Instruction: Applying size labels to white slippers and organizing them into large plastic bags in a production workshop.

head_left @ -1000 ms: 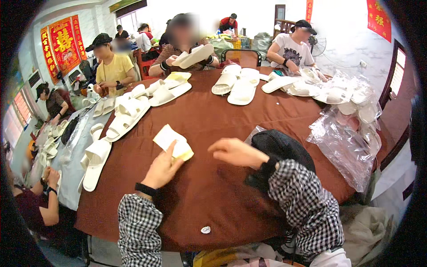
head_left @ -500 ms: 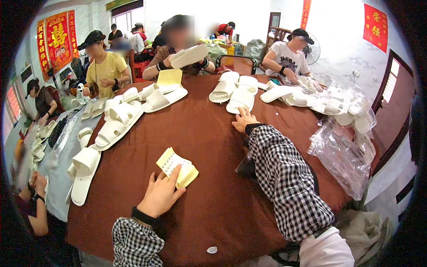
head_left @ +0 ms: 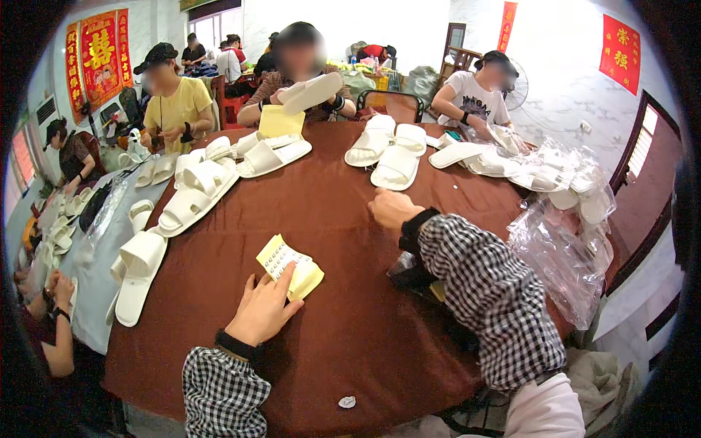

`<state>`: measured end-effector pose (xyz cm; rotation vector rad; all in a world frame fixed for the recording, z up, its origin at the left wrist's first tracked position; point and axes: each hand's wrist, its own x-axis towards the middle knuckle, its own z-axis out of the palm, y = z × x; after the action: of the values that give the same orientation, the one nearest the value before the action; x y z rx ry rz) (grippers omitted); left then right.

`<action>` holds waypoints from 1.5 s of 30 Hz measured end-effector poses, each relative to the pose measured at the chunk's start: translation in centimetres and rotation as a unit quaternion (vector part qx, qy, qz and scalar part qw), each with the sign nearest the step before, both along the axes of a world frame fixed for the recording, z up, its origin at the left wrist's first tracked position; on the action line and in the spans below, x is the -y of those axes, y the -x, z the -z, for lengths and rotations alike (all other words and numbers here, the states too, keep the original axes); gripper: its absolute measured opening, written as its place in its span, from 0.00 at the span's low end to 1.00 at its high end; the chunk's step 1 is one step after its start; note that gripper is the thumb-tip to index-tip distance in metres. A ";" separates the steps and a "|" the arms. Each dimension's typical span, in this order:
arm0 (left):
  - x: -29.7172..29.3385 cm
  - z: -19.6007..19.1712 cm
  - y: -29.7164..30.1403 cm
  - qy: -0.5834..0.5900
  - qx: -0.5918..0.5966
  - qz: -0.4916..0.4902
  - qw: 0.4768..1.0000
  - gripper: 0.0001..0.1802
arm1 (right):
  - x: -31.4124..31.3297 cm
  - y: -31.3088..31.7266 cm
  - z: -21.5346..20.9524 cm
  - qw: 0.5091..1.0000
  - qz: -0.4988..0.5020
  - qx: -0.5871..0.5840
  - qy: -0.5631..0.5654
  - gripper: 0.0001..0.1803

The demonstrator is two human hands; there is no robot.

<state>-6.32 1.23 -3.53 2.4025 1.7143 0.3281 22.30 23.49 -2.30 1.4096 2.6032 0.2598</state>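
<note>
My left hand (head_left: 264,308) lies with its fingers stretched over a small stack of yellow label sheets (head_left: 303,273) on the brown-covered table (head_left: 307,372). My right hand (head_left: 394,209) is over the tabletop, its fingers curled under; whatever it may hold is hidden. Just beyond it sits a pair of white slippers, one nearer (head_left: 398,162) and one farther left (head_left: 371,140), apart from the hand. Beneath my right forearm lie a dark item in clear plastic (head_left: 406,271) and a bit of yellow paper (head_left: 438,290), mostly covered.
White slippers (head_left: 142,266) line the table's left edge. Bagged slippers (head_left: 562,166) and crumpled clear plastic (head_left: 558,255) cover the right side. Across the table a person holds a white slipper (head_left: 312,92) beside a yellow sheet (head_left: 280,121). Other people work around. A small white scrap (head_left: 347,401) lies near me.
My right hand has drawn back toward me from the toe of the nearer slipper, its fingers now curled instead of stretched. My left hand stays on the label sheets.
</note>
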 end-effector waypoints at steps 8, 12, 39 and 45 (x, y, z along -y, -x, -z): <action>0.1 -0.2 0.0 0.000 -0.006 0.006 1.000 0.40 | -4.5 -3.8 -1.8 0.993 0.031 -0.061 -0.093 0.17; 0.5 -0.2 -0.3 -0.006 -0.031 -0.004 0.999 0.40 | -9.2 -6.1 -0.8 0.941 0.192 -0.275 -0.056 0.36; 0.2 -2.2 1.5 -0.144 0.361 -0.064 0.919 0.45 | 15.4 6.5 -4.3 0.680 -0.215 -0.428 0.555 0.21; 1.8 -2.4 1.8 -0.088 0.224 -0.056 0.969 0.62 | 10.4 4.7 -3.9 0.826 -0.100 -0.528 0.169 0.15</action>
<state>-8.10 -0.56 -1.08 2.1193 1.6623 0.9917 17.59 13.09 1.57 1.3380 3.3141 -1.2696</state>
